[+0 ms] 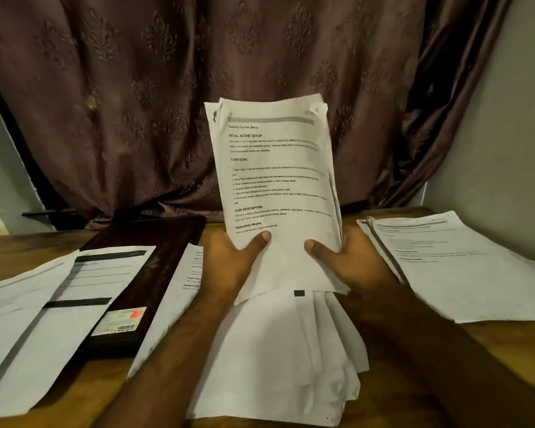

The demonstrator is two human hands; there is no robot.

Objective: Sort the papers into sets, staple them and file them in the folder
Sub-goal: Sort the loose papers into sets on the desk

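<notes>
I hold a stack of printed papers point(275, 180) upright above the wooden table point(19, 239), its top page headed "Reading Corner Setup". My left hand point(229, 257) grips the stack's lower left edge with the thumb on the front. My right hand point(343, 264) grips the lower right edge the same way. A dark folder point(142, 273) lies flat on the table to the left, partly covered by sheets. More loose white sheets point(291, 350) lie fanned out under my forearms. No stapler shows in view.
Paper sets lie on the table at the left point(44, 304), beside my left arm point(179, 285) and at the right point(457, 267). A brown patterned curtain point(198, 88) hangs behind the table. A pale wall point(507, 118) stands at the right.
</notes>
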